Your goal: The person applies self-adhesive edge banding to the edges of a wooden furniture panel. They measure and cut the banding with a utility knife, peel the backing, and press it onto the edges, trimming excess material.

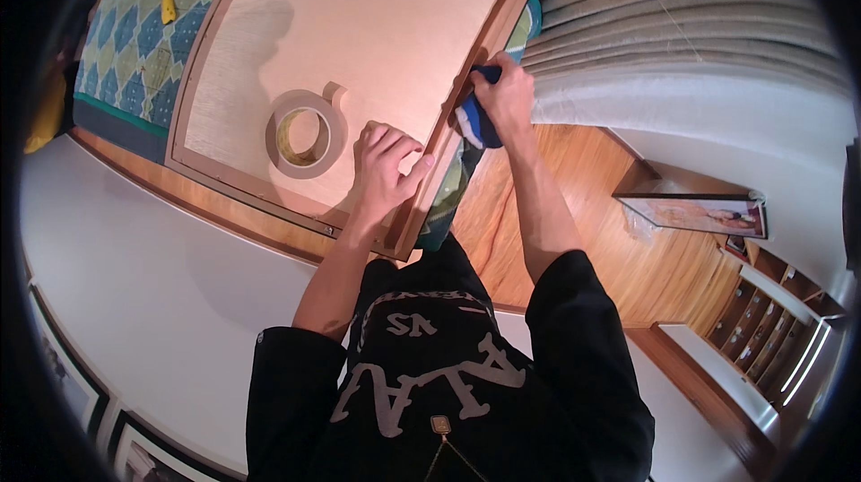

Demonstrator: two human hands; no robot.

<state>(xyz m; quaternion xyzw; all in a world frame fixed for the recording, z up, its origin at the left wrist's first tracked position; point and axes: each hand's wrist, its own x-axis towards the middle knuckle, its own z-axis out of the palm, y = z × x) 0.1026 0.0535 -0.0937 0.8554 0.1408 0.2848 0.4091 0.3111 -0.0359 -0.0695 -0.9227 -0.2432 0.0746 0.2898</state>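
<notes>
Now pressing down with the left hand (387,164), fingers curled loosely, knuckles on the backing board (359,25) and fingertips touching the near right rail of the wooden frame (453,123); holding nothing. Gripping a blue cloth (475,119) in the right hand (507,96), fingers closed tight around it, pushing it against the frame's right rail, just far of the left hand. Lying flat on the board just left of the left hand, a tape roll (307,134), loose end sticking up. Resting under the frame, a quilt (134,34) in blue and green, with a yellow object (168,1) lying on it at far left. Showing at right, pale curtain folds (682,34) and wood floor (574,168).
</notes>
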